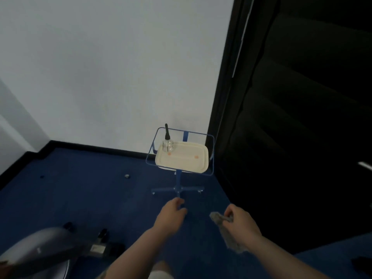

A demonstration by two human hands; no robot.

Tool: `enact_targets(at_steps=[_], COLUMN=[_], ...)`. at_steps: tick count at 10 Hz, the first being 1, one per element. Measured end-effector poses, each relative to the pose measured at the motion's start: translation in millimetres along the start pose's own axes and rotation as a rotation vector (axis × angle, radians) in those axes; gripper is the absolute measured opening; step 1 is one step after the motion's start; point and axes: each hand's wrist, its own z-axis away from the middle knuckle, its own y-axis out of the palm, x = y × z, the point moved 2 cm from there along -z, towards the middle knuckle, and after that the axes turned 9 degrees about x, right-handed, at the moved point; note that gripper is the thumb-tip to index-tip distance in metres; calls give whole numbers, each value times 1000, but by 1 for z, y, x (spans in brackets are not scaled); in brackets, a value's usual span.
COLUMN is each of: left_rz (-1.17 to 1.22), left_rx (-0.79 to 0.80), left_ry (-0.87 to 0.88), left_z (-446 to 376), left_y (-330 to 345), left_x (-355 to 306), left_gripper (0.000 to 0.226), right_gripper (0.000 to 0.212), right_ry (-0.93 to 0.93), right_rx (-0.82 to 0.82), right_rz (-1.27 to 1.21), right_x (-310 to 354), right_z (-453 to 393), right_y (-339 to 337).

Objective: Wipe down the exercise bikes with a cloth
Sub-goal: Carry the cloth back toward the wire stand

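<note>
My right hand (240,224) grips a grey cloth (229,236) that hangs down below the fist. My left hand (171,215) reaches forward with loosely curled fingers and holds nothing. Both hands hover over the blue carpet, short of a blue wheeled stand (178,184). A cream tray (191,160) rests on the stand, and a clear spray bottle (167,142) with a black nozzle sits on the tray's far left corner. Part of a grey exercise bike (40,250) shows at the bottom left, blurred.
A white wall (120,67) with a black skirting board runs behind the stand. A dark panel or doorway (302,117) fills the right side. Small dark and pale bits lie on the carpet at left. My shoe tip shows at the bottom edge.
</note>
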Motion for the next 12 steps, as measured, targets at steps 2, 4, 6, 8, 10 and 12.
enact_targets(at_steps=[2,4,6,8,10,12], left_rz=[25,17,14,52,74,109], left_rx=[-79,-65,-54,-15,17,34], left_ry=[-45,-57,-180,-270,-303,-339], left_z=[-61,-144,-223,-296,-345,-372], left_y=[-27,-73,-138,-167,-172,-163], left_x=[-5,-13,-9,-5,13,31], left_gripper=[32,30,40,40,39,39], right_gripper=[10,13,20,21,21,38], right_ry=[-30,65,208,258,276,262], right_rx=[-9,-25,23,46,-6,187], right_rz=[-48,-270,-486,-425,-340,-238], right_x=[22,59,99,125,138,129], right_z=[-73,-172,-276,-372,-437,-459], right_y=[-16,-20,-22,-16,2,32])
